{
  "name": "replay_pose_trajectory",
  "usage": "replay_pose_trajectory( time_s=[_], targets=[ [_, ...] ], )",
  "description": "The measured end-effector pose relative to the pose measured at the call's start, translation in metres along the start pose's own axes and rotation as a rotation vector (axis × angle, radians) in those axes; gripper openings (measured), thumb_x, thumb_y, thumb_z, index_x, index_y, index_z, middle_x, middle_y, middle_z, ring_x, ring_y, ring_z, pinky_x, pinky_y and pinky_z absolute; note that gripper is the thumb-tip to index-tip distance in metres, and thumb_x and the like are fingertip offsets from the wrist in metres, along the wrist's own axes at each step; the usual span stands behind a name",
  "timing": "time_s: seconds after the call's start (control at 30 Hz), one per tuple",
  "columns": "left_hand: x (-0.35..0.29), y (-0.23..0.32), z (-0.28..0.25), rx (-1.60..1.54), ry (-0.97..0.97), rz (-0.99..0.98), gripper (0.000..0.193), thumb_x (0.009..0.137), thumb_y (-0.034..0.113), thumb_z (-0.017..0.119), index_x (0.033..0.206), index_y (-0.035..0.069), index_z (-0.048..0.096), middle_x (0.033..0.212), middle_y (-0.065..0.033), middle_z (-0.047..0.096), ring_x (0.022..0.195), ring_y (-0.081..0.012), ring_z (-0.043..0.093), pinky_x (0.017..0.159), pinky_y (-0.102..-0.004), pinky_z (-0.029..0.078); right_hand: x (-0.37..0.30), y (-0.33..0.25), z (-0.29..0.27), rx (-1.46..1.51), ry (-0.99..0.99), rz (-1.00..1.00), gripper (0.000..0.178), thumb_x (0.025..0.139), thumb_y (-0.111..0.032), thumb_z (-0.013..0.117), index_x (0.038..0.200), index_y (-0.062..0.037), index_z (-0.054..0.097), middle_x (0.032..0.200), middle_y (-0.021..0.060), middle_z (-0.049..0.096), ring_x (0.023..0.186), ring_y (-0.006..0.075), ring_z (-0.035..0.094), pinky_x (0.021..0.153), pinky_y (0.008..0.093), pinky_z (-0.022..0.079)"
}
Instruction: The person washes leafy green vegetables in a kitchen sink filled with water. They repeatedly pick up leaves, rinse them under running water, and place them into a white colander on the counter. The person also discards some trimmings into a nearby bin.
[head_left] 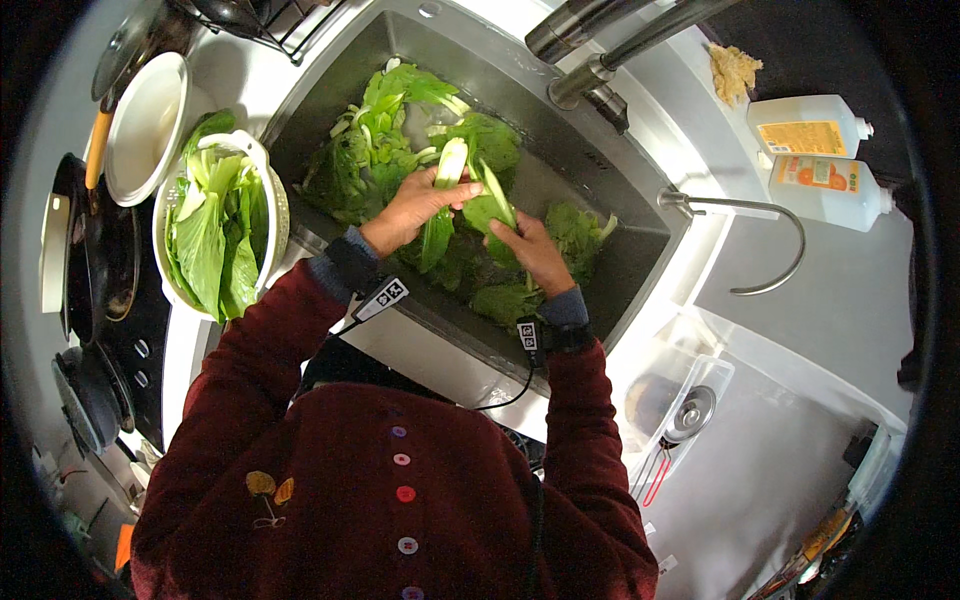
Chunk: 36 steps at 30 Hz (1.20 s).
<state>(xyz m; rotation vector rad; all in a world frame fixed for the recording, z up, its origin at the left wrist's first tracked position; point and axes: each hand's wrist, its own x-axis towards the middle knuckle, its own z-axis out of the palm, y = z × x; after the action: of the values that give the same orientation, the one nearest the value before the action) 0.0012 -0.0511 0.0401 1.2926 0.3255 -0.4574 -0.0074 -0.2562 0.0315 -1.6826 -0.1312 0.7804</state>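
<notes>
Over the grey sink (345,60), my left hand (415,210) is closed round a leafy green (451,165) with a pale, thick stem pointing up and its leaf hanging below. Close beside it, my right hand (530,245) grips another green leaf (490,205) by its lower part, the slim stalk tilted up to the left. Loose leafy greens (350,170) lie in the sink on the left, beneath my hands and toward the right wall. To the left of the sink stands a white colander (275,205) heaped with long green leaves (205,240).
A dark faucet (585,85) reaches over the sink's far right. Beyond the right rim are a thin curved spout (790,225), two clear bottles (825,185) and a yellowish sponge (733,73). A white bowl (147,130) and dark pans (118,250) stand at the left.
</notes>
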Motion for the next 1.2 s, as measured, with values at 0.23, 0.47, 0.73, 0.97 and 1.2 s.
replay_pose_trajectory(
  time_s=[0.23, 0.47, 0.73, 0.97, 1.2],
  targets=[
    [0.005, 0.005, -0.022, -0.204, 0.283, -0.067, 0.019, 0.074, 0.019, 0.070, 0.081, 0.006, 0.059, 0.068, 0.0002, 0.058, 0.056, -0.0078, 0.051, 0.049, -0.0226, 0.039, 0.007, 0.021, -0.014, -0.027, 0.181, 0.184, 0.035, 0.087, -0.033, 0.053, 0.104, -0.0020, 0.056, 0.089, 0.0022, 0.061, 0.084, 0.0119, 0.052, 0.080, 0.0264, 0.037],
    [0.002, 0.000, -0.033, -0.392, 0.314, -0.128, 0.020, 0.075, 0.017, 0.068, 0.085, 0.003, 0.058, 0.074, -0.0049, 0.063, 0.062, -0.0110, 0.058, 0.049, -0.0230, 0.039, 0.000, 0.021, 0.004, 0.217, 0.280, 0.138, 0.041, 0.084, -0.036, 0.055, 0.108, -0.0030, 0.054, 0.094, 0.0068, 0.060, 0.088, 0.0137, 0.050, 0.082, 0.0294, 0.037],
    [-0.004, -0.005, -0.016, -0.248, 0.409, 0.005, 0.022, 0.078, 0.020, 0.065, 0.090, 0.003, 0.058, 0.080, -0.0046, 0.063, 0.060, -0.0108, 0.057, 0.048, -0.0230, 0.039, 0.026, 0.009, 0.015, -0.181, 0.522, -0.149, 0.042, 0.084, -0.033, 0.057, 0.104, 0.0042, 0.054, 0.071, 0.0051, 0.060, 0.066, 0.0132, 0.052, 0.063, 0.0299, 0.041],
    [-0.014, -0.005, -0.019, 0.543, 0.058, 0.235, 0.036, 0.076, 0.030, 0.067, 0.105, 0.009, 0.061, 0.079, 0.0019, 0.062, 0.059, -0.0033, 0.051, 0.051, -0.0217, 0.041, 0.016, -0.009, 0.004, -0.303, 0.268, -0.093, 0.042, 0.082, -0.038, 0.056, 0.096, 0.0013, 0.058, 0.076, 0.0135, 0.062, 0.064, 0.0232, 0.058, 0.058, 0.0357, 0.044],
    [-0.015, -0.014, -0.010, 0.306, -0.072, -0.215, 0.039, 0.074, 0.040, 0.067, 0.091, 0.006, 0.061, 0.073, 0.0005, 0.060, 0.055, -0.0059, 0.048, 0.043, -0.0222, 0.035, 0.016, 0.008, -0.004, 0.401, 0.269, -0.039, 0.039, 0.084, -0.033, 0.056, 0.106, -0.0009, 0.054, 0.101, 0.0062, 0.056, 0.093, 0.0166, 0.049, 0.082, 0.0307, 0.036]
  ],
)
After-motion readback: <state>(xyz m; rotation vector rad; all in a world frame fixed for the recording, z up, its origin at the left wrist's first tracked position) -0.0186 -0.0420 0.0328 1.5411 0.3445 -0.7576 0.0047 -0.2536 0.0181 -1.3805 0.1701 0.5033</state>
